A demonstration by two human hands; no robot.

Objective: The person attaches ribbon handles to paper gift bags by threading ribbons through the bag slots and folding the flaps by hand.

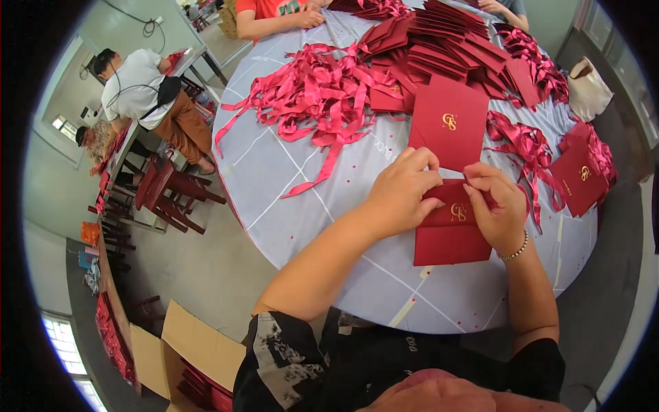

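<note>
A flat red paper bag (453, 245) with a gold emblem and a fold across it lies in front of me on the cloth-covered round table. At its upper left edge, my left hand (410, 187) is closed, with thumb and fingertips pinching the bag. Opposite, my right hand (497, 206), a beaded bracelet at its wrist, pinches the upper right edge; any ribbon between its fingertips is too small to make out. Just beyond both hands rests another flat red bag (449, 120) with the same emblem.
Loose pink-red ribbons (312, 103) are heaped at left, and stacked red bags (449, 44) stand behind. More ribbons (525, 147) and a bag (580, 178) lie at right, near a cream pouch (589, 89). A cardboard box (199, 336) stands at lower left. People work across the table and farther left.
</note>
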